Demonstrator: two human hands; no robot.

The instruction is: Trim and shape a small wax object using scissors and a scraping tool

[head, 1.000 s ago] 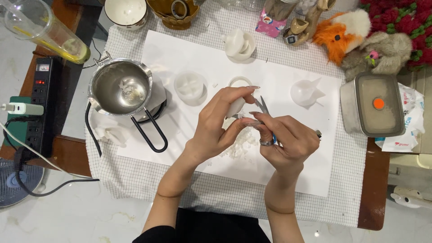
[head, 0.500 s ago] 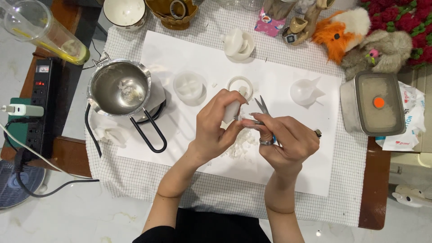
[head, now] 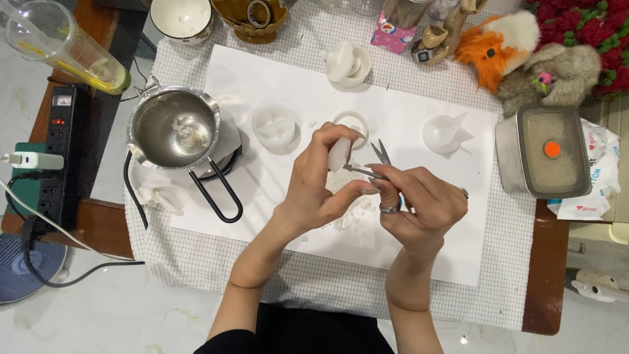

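Your left hand (head: 314, 190) fingers clamped on white wax chunk (head: 339, 155), your right hand (head: 419, 206) fingers clamped on small scissors (head: 375, 164), blades open at chunk, steel pot (head: 173, 129) at 9 o'clock

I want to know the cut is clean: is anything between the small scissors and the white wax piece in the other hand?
Nothing visible. The left hand pinches the white wax piece above the white paper sheet, and the small scissors in the right hand reach its lower edge directly. Only loose wax shavings lie underneath.
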